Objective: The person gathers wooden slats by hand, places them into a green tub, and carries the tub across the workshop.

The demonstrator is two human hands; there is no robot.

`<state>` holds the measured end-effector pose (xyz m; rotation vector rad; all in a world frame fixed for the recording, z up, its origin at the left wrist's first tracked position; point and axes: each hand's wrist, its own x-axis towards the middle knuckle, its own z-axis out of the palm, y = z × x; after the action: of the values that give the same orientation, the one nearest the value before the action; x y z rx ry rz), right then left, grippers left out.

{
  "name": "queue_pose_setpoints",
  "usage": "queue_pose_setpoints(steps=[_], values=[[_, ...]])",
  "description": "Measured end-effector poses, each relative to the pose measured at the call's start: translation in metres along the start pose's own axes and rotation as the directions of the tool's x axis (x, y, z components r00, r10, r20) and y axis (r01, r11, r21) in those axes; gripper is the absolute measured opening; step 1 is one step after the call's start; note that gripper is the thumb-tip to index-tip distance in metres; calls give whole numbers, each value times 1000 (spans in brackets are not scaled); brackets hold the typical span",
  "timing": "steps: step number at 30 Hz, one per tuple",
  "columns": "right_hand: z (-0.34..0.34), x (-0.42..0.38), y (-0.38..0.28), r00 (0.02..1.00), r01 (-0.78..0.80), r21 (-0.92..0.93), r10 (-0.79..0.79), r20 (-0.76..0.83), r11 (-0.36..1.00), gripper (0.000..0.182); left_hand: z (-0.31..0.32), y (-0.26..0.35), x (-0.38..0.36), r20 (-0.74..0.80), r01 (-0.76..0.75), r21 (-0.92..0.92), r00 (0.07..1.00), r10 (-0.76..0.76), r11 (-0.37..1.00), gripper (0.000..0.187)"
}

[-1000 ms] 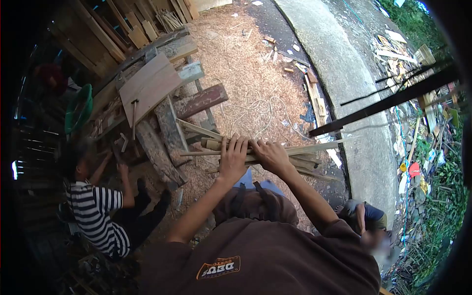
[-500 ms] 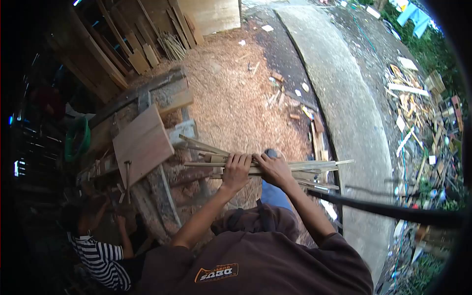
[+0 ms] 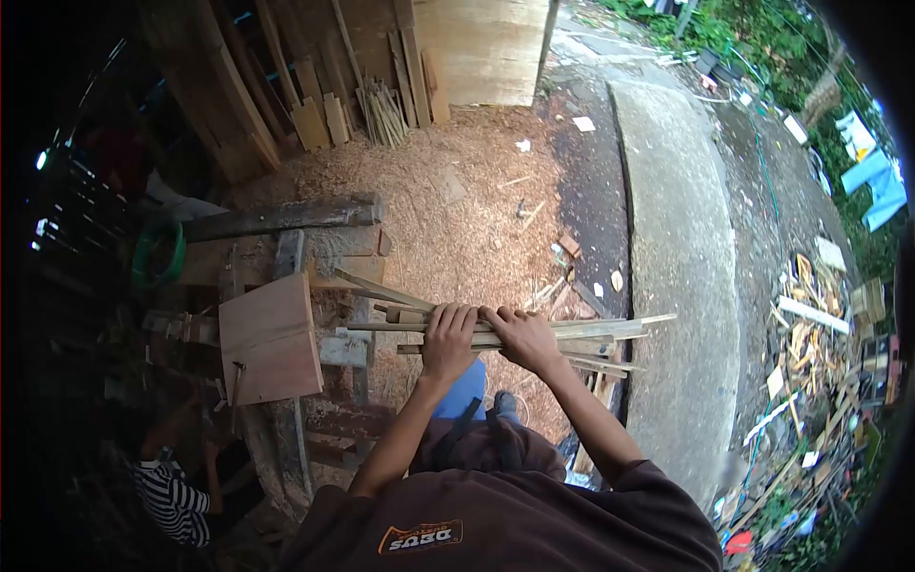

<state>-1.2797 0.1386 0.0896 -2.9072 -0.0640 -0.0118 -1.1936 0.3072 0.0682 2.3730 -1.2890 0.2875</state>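
Both hands carry a loose bundle of thin wooden strips (image 3: 596, 330) crosswise in front of my body. My left hand (image 3: 450, 340) is wrapped over the bundle left of its middle. Right beside it, my right hand (image 3: 524, 338) grips the same strips from above, the fingers of both hands nearly touching. The strips have uneven lengths and fan out at both ends, one slanting up at the left. My palms and the undersides of the strips are hidden.
On the left, a workbench bears a square wooden board (image 3: 274, 345) with a hammer (image 3: 237, 379) at its edge. A person in a striped shirt (image 3: 172, 498) sits below. Wood shavings (image 3: 448, 224) cover the floor; boards (image 3: 410, 81) lean behind. Scrap wood (image 3: 815, 319) lies right of the concrete strip (image 3: 679, 248).
The view has turned, so the leaning boards and concrete strip sit further right. My legs have shifted in a step. Both hands still hold the bundle at about the same place before me.
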Motion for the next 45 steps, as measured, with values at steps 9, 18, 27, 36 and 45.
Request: queue_pose_setpoints(steps=[9, 18, 27, 36, 45], values=[[-2, 249, 111, 995, 101, 16, -101, -7, 995, 62, 62, -167, 188, -66, 73, 6, 995, -73, 997, 54], [-57, 469, 173, 996, 91, 52, -92, 14, 995, 64, 56, -314, 371, -75, 60, 59, 996, -55, 996, 49], [-20, 705, 259, 970, 238, 84, -241, 37, 968, 66, 91, -475, 509, 44, 236, 173, 968, -247, 956, 68], [-18, 965, 311, 961, 273, 230, -275, -25, 934, 73, 70, -609, 635, -189, 535, 175, 842, -505, 826, 67], [11, 1124, 329, 990, 33, 466, 35, -138, 884, 80, 87, -765, 664, -172, 643, -107, 740, -651, 759, 59]])
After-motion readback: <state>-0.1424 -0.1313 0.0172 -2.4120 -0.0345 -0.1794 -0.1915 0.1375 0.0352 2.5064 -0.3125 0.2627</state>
